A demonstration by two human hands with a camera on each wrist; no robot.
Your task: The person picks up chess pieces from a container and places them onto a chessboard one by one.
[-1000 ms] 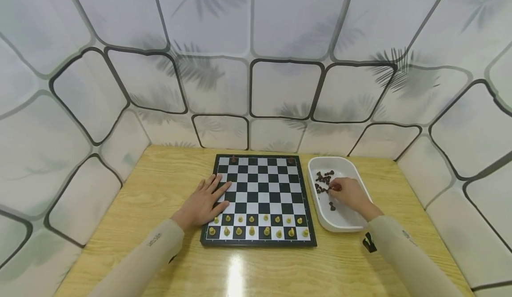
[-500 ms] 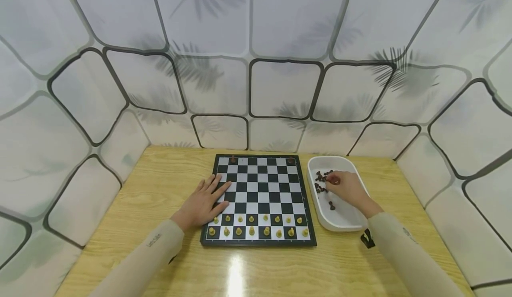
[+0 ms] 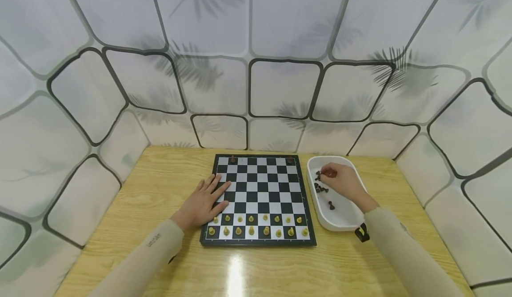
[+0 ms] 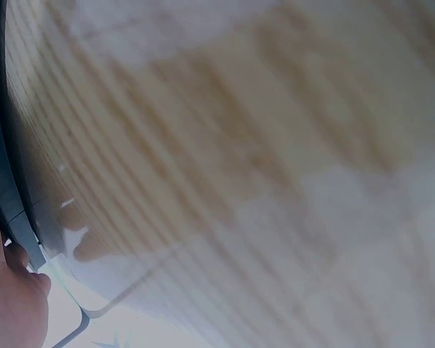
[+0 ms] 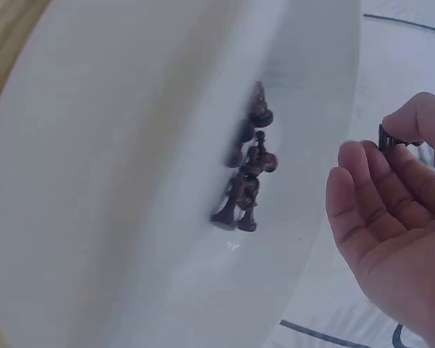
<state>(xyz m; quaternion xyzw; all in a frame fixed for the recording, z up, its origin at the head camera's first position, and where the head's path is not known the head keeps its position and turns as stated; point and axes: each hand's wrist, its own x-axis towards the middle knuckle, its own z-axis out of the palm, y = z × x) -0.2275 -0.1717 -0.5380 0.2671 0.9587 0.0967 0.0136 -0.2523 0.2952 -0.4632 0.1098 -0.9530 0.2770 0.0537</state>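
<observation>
My left hand (image 3: 202, 202) rests with fingers spread over the left edge of a black-and-white chessboard (image 3: 258, 195). In the left wrist view, only part of that hand (image 4: 14, 304) shows beside the board's dark edge. My right hand (image 3: 341, 180) is over the far half of a white tray (image 3: 340, 221). From the right wrist, I see its thumb and fingers pinching a dark chess piece (image 5: 386, 138), partly hidden by them. Several dark brown chess pieces (image 5: 250, 170) lie heaped in the tray, and one chess piece (image 3: 331, 205) lies apart, nearer me.
Two rows of yellow chess pieces (image 3: 251, 230) stand along the board's near side. At the far edge stand two reddish-brown pieces, one piece (image 3: 233, 159) near the left corner and another piece (image 3: 290, 160) at the right corner. The wooden table (image 3: 176, 261) meets patterned walls behind.
My right hand has moved away from me and slightly left within the tray, from its middle to the far part. My left hand has stayed on the board.
</observation>
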